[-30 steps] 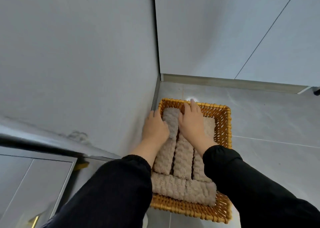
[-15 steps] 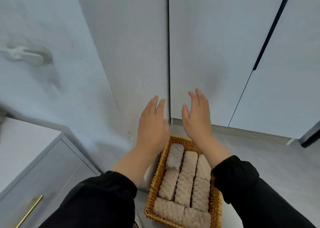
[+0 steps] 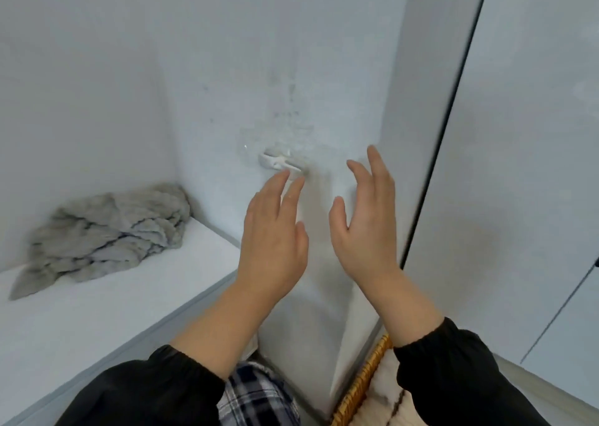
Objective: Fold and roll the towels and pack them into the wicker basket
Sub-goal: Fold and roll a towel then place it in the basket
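One long white ledge [image 3: 97,322] at left, carrying a crumpled grey towel [image 3: 107,234] heaped unfolded in its back corner, apparently waiting for its fold and roll. Raised in mid-air between ledge and cupboard doors, left hand [image 3: 275,241] and right hand [image 3: 366,228], both empty, fingers straight and spread, seemingly bound for that heap. Low at right, only a sliver of the wicker basket [image 3: 363,377] in view, pale rolled towels [image 3: 379,390] packed inside against its rim. Beyond the fingertips, a small white wall hook [image 3: 282,163], blurred.
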`<state>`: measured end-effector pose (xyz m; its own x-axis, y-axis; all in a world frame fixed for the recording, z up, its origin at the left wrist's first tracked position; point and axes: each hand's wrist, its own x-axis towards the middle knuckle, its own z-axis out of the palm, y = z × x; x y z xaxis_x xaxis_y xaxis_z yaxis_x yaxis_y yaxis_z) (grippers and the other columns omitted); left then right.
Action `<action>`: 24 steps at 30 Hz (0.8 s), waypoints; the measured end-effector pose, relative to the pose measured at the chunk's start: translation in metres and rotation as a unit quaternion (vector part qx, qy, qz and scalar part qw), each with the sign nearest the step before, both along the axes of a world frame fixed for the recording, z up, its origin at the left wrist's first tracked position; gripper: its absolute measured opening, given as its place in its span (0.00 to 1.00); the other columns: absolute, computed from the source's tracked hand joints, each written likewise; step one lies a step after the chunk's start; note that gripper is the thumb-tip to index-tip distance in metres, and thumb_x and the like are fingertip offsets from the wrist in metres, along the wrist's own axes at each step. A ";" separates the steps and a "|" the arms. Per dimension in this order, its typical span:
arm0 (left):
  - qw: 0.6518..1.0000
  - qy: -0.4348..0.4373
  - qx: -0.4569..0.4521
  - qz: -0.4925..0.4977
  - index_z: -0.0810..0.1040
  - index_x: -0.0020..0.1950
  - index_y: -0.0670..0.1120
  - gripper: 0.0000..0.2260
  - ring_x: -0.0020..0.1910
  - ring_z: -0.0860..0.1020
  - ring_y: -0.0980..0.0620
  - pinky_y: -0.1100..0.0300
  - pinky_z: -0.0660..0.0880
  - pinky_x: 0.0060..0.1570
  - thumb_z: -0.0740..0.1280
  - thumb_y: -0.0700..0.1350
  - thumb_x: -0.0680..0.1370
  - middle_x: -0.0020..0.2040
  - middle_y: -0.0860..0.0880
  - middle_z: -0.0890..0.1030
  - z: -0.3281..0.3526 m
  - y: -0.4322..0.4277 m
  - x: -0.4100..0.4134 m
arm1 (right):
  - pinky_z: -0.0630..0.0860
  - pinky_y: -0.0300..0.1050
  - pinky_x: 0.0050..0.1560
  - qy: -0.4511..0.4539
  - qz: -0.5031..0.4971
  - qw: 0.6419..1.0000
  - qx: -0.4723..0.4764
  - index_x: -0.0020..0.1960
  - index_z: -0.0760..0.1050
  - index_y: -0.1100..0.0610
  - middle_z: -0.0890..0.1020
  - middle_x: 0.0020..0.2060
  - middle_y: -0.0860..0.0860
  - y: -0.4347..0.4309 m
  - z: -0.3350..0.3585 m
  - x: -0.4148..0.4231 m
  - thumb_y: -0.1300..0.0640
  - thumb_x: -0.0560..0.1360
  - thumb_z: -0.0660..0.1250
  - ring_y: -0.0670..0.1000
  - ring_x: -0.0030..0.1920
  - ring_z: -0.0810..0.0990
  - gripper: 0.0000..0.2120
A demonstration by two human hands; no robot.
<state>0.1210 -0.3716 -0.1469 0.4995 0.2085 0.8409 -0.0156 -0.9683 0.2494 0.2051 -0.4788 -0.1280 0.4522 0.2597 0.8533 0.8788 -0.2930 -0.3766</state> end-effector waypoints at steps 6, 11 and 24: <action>0.987 0.002 -0.065 0.147 0.61 0.73 0.42 0.26 0.72 0.61 0.42 0.41 0.64 0.68 0.61 0.37 0.74 0.74 0.39 0.62 -0.016 0.092 -0.082 | 0.59 0.47 0.72 0.027 0.123 0.992 -0.032 0.69 0.66 0.60 0.60 0.74 0.56 0.116 -0.010 -0.055 0.54 0.75 0.54 0.52 0.73 0.57 0.23; 0.963 0.008 -0.126 0.239 0.63 0.73 0.42 0.25 0.73 0.59 0.43 0.45 0.60 0.71 0.60 0.39 0.75 0.75 0.41 0.60 -0.046 0.146 -0.137 | 0.58 0.45 0.72 0.100 0.192 0.974 -0.071 0.71 0.64 0.60 0.59 0.74 0.54 0.191 -0.048 -0.096 0.57 0.79 0.56 0.50 0.74 0.56 0.21; 0.850 0.242 -0.291 0.366 0.45 0.78 0.48 0.33 0.77 0.43 0.45 0.47 0.47 0.74 0.60 0.49 0.79 0.78 0.44 0.44 -0.144 0.233 -0.172 | 0.55 0.43 0.72 0.193 0.235 0.933 -0.194 0.74 0.59 0.58 0.61 0.74 0.53 0.301 -0.143 -0.120 0.58 0.78 0.59 0.51 0.73 0.56 0.25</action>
<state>-0.0509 -0.1387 -0.2907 0.3150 0.9227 0.2223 0.7785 -0.3852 0.4956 0.0853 -0.1780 -0.2708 0.4645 0.7626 0.4502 0.7654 -0.0900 -0.6372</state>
